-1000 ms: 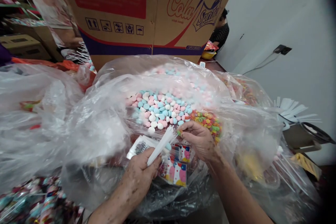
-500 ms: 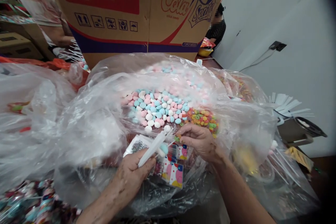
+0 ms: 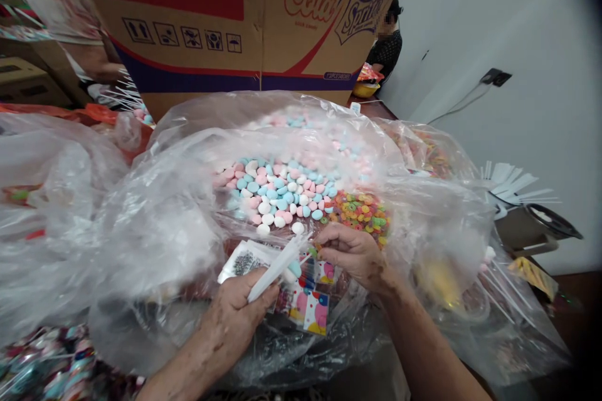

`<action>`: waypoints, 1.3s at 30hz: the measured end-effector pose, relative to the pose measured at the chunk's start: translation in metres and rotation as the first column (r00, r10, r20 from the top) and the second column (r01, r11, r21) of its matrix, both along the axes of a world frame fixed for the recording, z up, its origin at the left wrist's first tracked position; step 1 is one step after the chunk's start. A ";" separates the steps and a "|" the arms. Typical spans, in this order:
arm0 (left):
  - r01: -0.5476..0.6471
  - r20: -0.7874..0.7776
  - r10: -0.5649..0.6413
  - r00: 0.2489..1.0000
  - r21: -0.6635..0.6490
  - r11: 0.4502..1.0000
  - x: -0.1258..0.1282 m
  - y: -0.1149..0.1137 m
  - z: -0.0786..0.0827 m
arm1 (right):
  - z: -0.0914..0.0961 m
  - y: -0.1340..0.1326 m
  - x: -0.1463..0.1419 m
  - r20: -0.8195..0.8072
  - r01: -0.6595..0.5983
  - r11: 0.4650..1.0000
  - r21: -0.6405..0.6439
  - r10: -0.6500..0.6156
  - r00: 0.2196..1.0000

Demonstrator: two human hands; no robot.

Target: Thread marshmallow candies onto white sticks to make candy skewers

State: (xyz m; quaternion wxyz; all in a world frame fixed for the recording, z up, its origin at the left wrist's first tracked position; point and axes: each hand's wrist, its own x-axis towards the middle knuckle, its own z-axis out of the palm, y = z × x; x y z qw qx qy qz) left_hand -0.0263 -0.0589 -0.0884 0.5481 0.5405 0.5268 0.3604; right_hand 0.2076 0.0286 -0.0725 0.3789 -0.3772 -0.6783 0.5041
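Observation:
My left hand [image 3: 242, 307] is closed around a bundle of white sticks [image 3: 278, 267] that point up and to the right. Beside the bundle, blue and white candies [image 3: 294, 269] sit on one thin stick. My right hand [image 3: 352, 255] pinches at that stick's tip, where a small green gummy ring [image 3: 312, 252] shows by the fingertips. Part of the ring is hidden. Below the hands lie printed packets [image 3: 315, 312] with coloured dots. In front spread a heap of pink, blue and white candies [image 3: 282, 191] and a heap of gummy rings [image 3: 360, 216].
Clear plastic sheeting [image 3: 155, 232] surrounds the candies. A large cardboard box [image 3: 188, 66] stands behind. To the right, white strips [image 3: 510, 182] fan out from a grey container [image 3: 527, 229]. Wrapped sweets [image 3: 61, 363] lie at the lower left. A person [image 3: 388, 47] is behind the box.
The green gummy ring sits slightly lower along the stick, a little away from my right fingertips. My left hand keeps its hold on the sticks. The whole view has shifted slightly.

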 end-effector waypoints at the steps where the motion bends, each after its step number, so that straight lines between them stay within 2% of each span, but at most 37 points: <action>1: 0.003 0.005 -0.003 1.000 0.000 1.000 0.000 0.000 0.000 | -0.001 -0.001 0.000 -0.040 -0.003 0.999 -0.036 0.001 0.999; 4: -0.010 0.018 0.009 1.000 0.015 1.000 0.000 -0.001 0.000 | -0.006 -0.003 -0.003 -0.202 -0.031 0.987 -0.157 -0.001 0.979; 7: -0.030 0.020 0.030 0.999 0.020 0.999 0.000 -0.001 -0.001 | -0.012 -0.004 -0.005 -0.283 -0.053 0.979 -0.197 -0.005 0.959; 15: -0.027 0.046 0.028 0.999 -0.012 1.000 0.003 -0.001 -0.003 | -0.016 -0.006 -0.008 -0.304 -0.020 0.986 -0.165 -0.032 0.952; 19: -0.062 0.054 0.063 0.997 -0.026 0.998 0.007 -0.002 -0.007 | -0.015 -0.009 -0.012 -0.314 0.042 0.987 -0.153 -0.089 0.945; 23: -0.120 0.064 0.125 0.990 -0.066 0.991 0.010 0.001 -0.010 | -0.018 -0.013 -0.017 -0.357 0.105 0.973 -0.208 -0.176 0.918; 27: -0.102 0.082 0.108 0.991 -0.066 0.993 0.009 0.003 -0.009 | -0.021 -0.014 -0.015 -0.396 0.158 0.949 -0.274 -0.261 0.881; 33: -0.079 0.010 0.079 0.997 -0.039 0.996 0.007 0.004 -0.004 | -0.016 -0.018 -0.008 -0.266 0.097 0.941 -0.325 -0.189 0.945; 39: -0.083 -0.039 0.082 0.996 -0.019 0.996 0.007 0.005 -0.002 | -0.006 -0.021 -0.011 -0.277 0.094 0.959 -0.268 -0.170 0.946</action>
